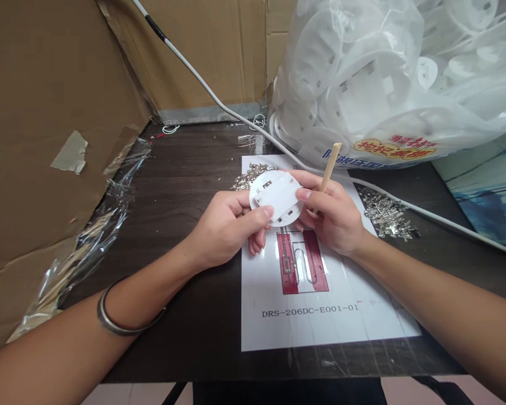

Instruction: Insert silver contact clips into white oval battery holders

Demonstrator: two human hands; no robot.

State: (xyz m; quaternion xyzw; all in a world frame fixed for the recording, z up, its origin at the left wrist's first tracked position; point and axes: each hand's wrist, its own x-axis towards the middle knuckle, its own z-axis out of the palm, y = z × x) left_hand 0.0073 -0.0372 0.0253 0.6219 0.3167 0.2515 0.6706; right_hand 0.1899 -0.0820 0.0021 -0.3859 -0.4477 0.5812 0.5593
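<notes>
A round white plastic part [280, 194] with a raised rectangular middle and small slots is held up over the printed sheet. My left hand [231, 225] grips its left and lower edge, thumb on top and fingers curled underneath. From the right, my right hand [331, 211] pinches the same part with its thumb at the edge. A light wooden stick [330, 169], like a chopstick, also rests in my right hand and points upward. Behind the part lies a pile of small metal pieces [255, 173], partly covered by it.
A clear plastic bag [362, 90] full of similar white parts stands at the back right. More metal pieces [388, 214] lie right of the printed sheet [295, 332]. A white cable [219, 101] crosses the dark table [185, 146]. Cardboard [50, 67] walls the left and back.
</notes>
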